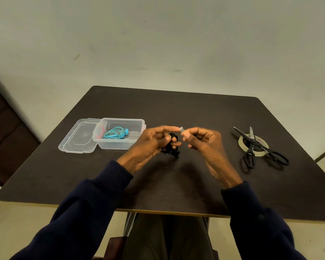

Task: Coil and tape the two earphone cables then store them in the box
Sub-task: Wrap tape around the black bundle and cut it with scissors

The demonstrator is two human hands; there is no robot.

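Observation:
A coiled black earphone cable is held above the table's middle by my left hand, whose fingers curl round it. A small clear piece of tape is pinched by my right hand, and my left forefinger touches the tape's other end. A coiled turquoise earphone cable lies inside the clear plastic box at the left.
The box's clear lid lies open beside it on the left. Black scissors lie across a roll of clear tape at the right. The dark table has its front edge near my lap.

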